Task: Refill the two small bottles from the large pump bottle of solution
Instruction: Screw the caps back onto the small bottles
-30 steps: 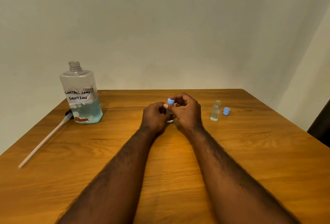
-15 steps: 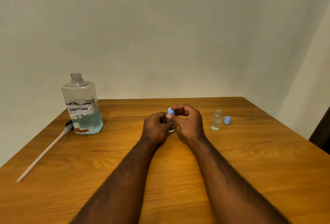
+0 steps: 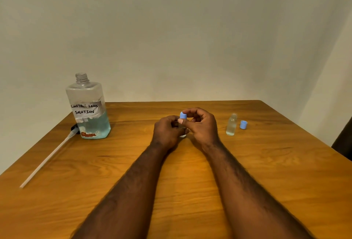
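Left hand point(image 3: 167, 132) curled round small bottle point(image 3: 182, 135), mostly hidden, mid-tabletop point(image 3: 285, 162). Right hand point(image 3: 202, 127) pinches blue cap point(image 3: 183, 115) at its top. Further right: second small bottle point(image 3: 231, 124), upright, uncapped; loose cap point(image 3: 243, 124) just beside. Far left: large bottle point(image 3: 88, 111), neck open, pump point(image 3: 47, 159) lying alongside.

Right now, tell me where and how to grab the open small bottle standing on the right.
Pinch the small bottle round its straight body, below the narrow neck, probably from its near side: the loose blue cap lies close on its right. It stands upright, uncapped, with liquid inside, so keep it vertical.
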